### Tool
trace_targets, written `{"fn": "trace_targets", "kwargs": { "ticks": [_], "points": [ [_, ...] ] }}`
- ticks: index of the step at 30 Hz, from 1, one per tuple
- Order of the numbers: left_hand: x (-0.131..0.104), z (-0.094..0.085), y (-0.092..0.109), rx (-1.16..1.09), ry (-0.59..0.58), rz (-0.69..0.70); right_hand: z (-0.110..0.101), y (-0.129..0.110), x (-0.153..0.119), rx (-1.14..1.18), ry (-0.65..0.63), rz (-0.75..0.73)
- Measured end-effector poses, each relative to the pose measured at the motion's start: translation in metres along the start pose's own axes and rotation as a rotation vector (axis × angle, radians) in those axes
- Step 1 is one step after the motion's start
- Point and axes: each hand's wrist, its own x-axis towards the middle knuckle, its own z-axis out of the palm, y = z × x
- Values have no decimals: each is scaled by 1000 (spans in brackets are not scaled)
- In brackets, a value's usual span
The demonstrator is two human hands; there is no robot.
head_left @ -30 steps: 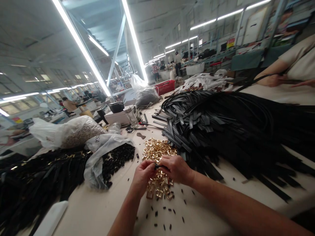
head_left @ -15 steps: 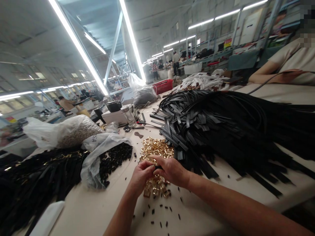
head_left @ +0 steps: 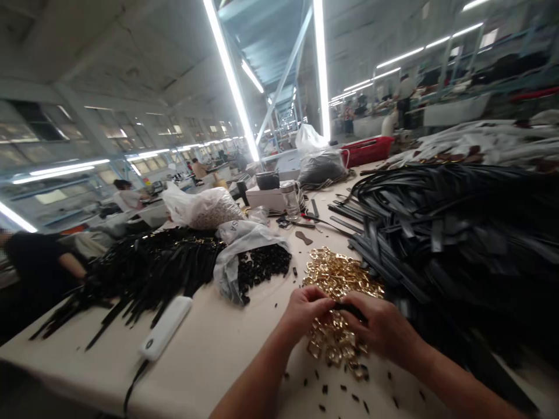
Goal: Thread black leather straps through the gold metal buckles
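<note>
Over a pile of gold metal buckles (head_left: 336, 270), both hands meet at a black strap (head_left: 353, 309). My left hand (head_left: 308, 308) pinches its left end between thumb and fingers. My right hand (head_left: 375, 323) is closed round the strap from the right, with part of it showing between thumb and index finger. Whether a buckle is on the strap is hidden by the fingers. Small black pieces (head_left: 325, 389) lie scattered on the table below the buckles. A clear bag of black loops (head_left: 264, 265) lies open to the left.
A large heap of black straps (head_left: 419, 227) covers the right side. More straps (head_left: 152, 267) lie at the left beside a white device (head_left: 166, 327) with a cable. Behind stand a glass jar (head_left: 290, 201), filled bags (head_left: 321, 166) and a red basket (head_left: 369, 151). A person (head_left: 39, 273) is at far left.
The view has swung left, bringing the white device and the person at far left into sight. The black strap now shows more between my hands.
</note>
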Motion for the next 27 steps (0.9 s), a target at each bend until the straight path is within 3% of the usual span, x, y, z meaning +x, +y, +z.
{"fn": "trace_targets", "kwargs": {
  "ticks": [5,8,12,14,17,21,27],
  "points": [
    [3,-2,1,-36,6,3,-5,3,2,17,-33,7],
    [3,-15,9,45,-6,-14,-8,4,3,25,-42,47],
    [0,-44,23,379,46,14,-11,5,4,-14,70,146],
    [-3,-52,27,586,-8,30,-12,4,5,-17,103,177],
    [-7,-48,27,859,-95,76,-11,2,4,-24,90,191],
    [-3,-30,21,1147,-68,180,-9,3,3,-15,77,189],
    [7,-25,19,1214,-79,242,-8,4,3,-33,38,200]
  ]
}}
